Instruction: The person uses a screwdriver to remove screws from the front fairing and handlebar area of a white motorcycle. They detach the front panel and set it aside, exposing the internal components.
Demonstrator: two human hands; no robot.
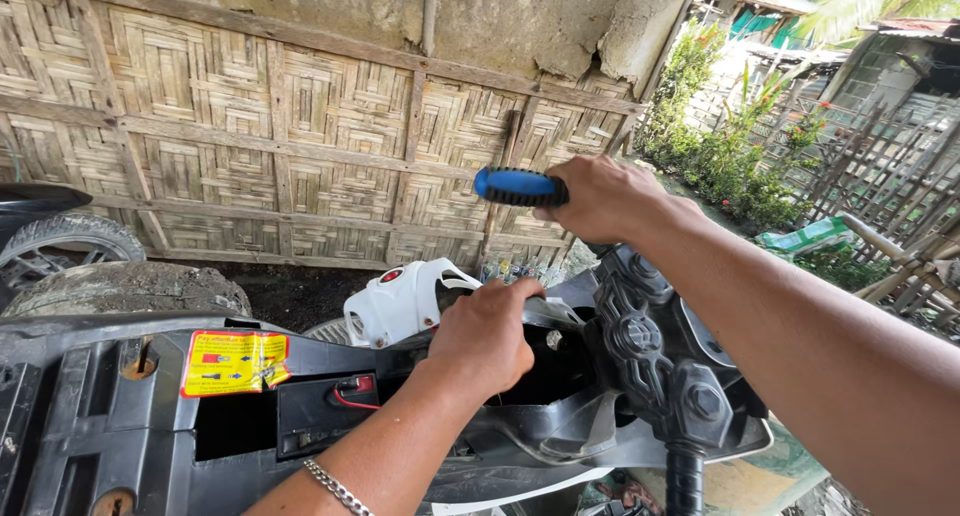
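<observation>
Two hands are working over an opened scooter body.

Head view: the right hand (600,198) is gripping a blue-handled tool (520,187) above the scooter (120,426); the left hand (485,336) is closing on a black panel edge (560,321) beside the white cover (400,301), right of the yellow sticker (235,362).
</observation>
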